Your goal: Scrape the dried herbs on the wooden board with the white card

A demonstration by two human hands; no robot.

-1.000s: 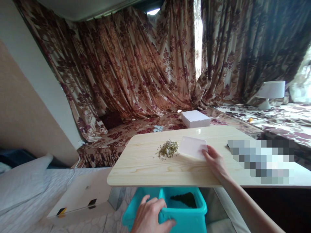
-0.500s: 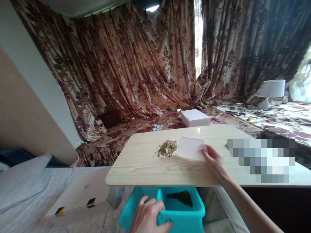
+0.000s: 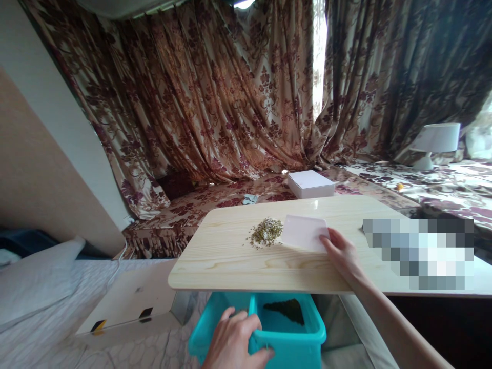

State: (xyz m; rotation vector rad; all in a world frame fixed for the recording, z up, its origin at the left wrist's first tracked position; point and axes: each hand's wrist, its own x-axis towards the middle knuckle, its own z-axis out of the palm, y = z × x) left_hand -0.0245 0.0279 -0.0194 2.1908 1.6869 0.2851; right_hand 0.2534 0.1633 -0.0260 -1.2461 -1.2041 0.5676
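Note:
A thin, whitish plastic sheet [image 3: 303, 231] is pinched at its right edge by my right hand [image 3: 342, 251]. Its left edge lies against a loose heap of small greenish-brown seeds or grains [image 3: 266, 232], mixed with some white bits, on the pale wooden tabletop [image 3: 219, 266]. Below the near table edge, my left hand [image 3: 238, 338] grips the turquoise two-compartment bin [image 3: 295, 336] at its front rim and divider. Dark green material [image 3: 291, 310] lies in the right compartment. My left hand hides part of the left compartment.
A white box [image 3: 312, 184] and a small grey cloth [image 3: 250, 199] are on the patterned cover behind the table. A blurred-out object [image 3: 423, 251] occupies the table's right side. A flat white carton [image 3: 130, 297] lies on the bed at left, and a lamp [image 3: 440, 139] stands far right.
The whole view has shifted slightly. Both hands keep their holds, and the sheet stays beside the heap with little visible change.

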